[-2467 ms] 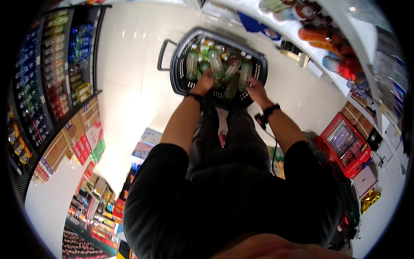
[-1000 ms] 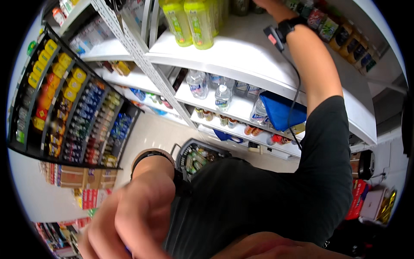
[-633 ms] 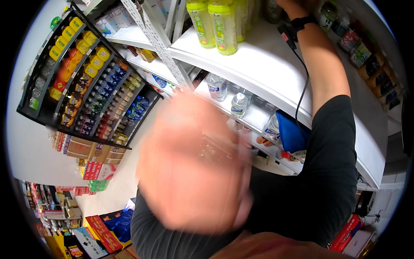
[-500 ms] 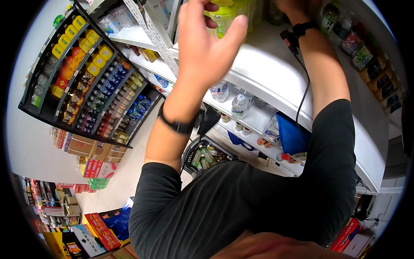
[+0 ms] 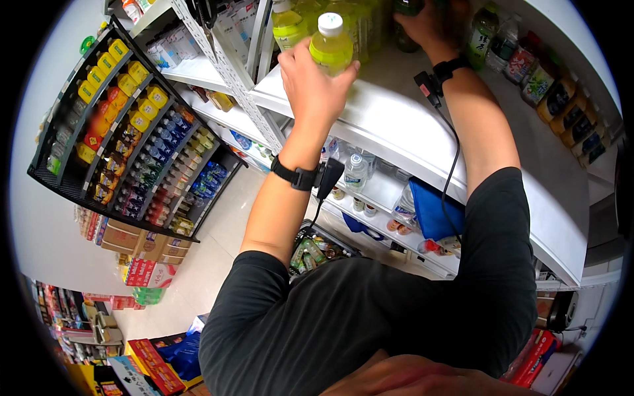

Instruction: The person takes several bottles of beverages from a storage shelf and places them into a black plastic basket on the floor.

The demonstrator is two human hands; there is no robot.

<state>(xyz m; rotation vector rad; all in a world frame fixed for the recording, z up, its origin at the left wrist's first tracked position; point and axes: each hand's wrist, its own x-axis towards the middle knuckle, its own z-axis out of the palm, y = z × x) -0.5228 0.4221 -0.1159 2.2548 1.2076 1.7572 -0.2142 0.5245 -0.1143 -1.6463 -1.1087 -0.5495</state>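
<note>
My left hand (image 5: 312, 86) is closed round a bottle of yellow-green drink with a white cap (image 5: 331, 43), over the front of the white shelf (image 5: 396, 99). Other yellow-green bottles (image 5: 288, 25) stand beside and behind it. Farther right, deep on the same shelf, my right hand (image 5: 426, 28) has its thumb and fingers about a dark green bottle (image 5: 408, 8); shadow hides part of this grip. Another dark bottle (image 5: 405, 41) is just below that hand. Each wrist wears a black strap with a small device and cable.
A row of bottles (image 5: 481, 38) lines the shelf's right side. Lower shelves hold clear bottles (image 5: 356, 170) and a blue cloth-like item (image 5: 436, 210). A dark basket of bottles (image 5: 310, 254) sits on the floor. A tilted drinks rack (image 5: 142, 132) stands left, above cardboard boxes (image 5: 125, 236).
My left hand, formerly spread beside the yellow-green bottles, has closed on one and come lower with it. My right hand has shifted left to the dark green bottle. The view has shifted slightly.
</note>
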